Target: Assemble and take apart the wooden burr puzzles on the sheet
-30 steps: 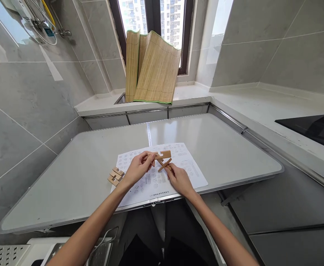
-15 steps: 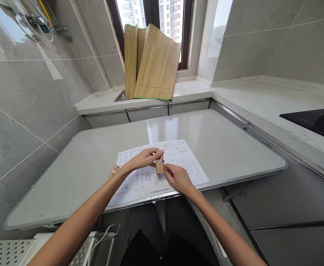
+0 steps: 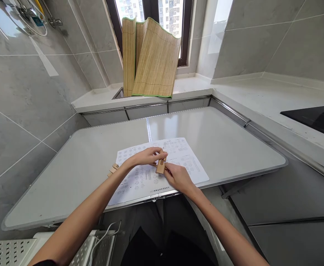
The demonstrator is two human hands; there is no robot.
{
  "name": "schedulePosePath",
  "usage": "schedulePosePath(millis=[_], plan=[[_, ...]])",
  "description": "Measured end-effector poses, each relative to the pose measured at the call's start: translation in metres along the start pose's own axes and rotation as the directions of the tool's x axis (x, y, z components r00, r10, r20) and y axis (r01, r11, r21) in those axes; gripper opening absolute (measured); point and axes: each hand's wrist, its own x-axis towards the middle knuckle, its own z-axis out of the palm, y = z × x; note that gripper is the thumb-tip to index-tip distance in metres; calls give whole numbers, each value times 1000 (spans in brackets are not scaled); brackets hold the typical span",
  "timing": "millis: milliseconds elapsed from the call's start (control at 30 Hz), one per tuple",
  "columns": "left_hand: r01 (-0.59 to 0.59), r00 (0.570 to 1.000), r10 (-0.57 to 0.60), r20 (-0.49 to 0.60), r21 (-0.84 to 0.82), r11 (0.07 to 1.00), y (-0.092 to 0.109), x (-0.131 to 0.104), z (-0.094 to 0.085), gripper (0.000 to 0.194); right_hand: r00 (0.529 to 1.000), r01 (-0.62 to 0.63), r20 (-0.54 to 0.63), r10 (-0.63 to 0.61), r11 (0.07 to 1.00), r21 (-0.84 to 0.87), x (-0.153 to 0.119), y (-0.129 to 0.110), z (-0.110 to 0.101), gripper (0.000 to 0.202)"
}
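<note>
Above a printed paper sheet (image 3: 189, 157), both hands meet at a notched light-brown wooden piece (image 3: 160, 167). My left hand (image 3: 148, 156) is closed, with its thumb and fingers pinching the upper end of the piece. My right hand (image 3: 178, 178) is closed too, fingertips pressed together at the right side of the same piece, where a thin wooden part shows between the hands. More small wooden pieces (image 3: 113, 169) lie by the sheet's left edge, partly behind my left forearm.
The sheet lies on a white folding table (image 3: 95, 147) with a centre seam. A bamboo mat (image 3: 156, 59) leans by the window. A white counter (image 3: 250, 96) with a black cooktop (image 3: 317, 118) runs along the right. A perforated white surface (image 3: 6, 253) is at the lower left.
The wooden piece has tilted, its upper end swinging right. My left hand has shifted slightly right with it, while my right hand stays nearly in place. The camera view has moved a little.
</note>
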Motion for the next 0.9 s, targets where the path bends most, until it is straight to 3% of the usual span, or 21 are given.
schedulePosePath(millis=[267,467,600,900], plan=[[84,992,-97,80,154,985,8,13,-7,49,1000,9,9,-9,1000,-26,-1,-2,1,19],[37,990,-84,111,372,927,1,25,-15,47,1000,12,21,-12,999,-38,-2,-2,-1,18],[46,985,-100,144,342,939,-12,30,-19,52,1000,7,24,-6,999,-46,-2,-1,-2,20],[15,996,-42,79,320,947,-31,29,-16,50,999,-22,36,25,998,-59,-1,2,0,19]])
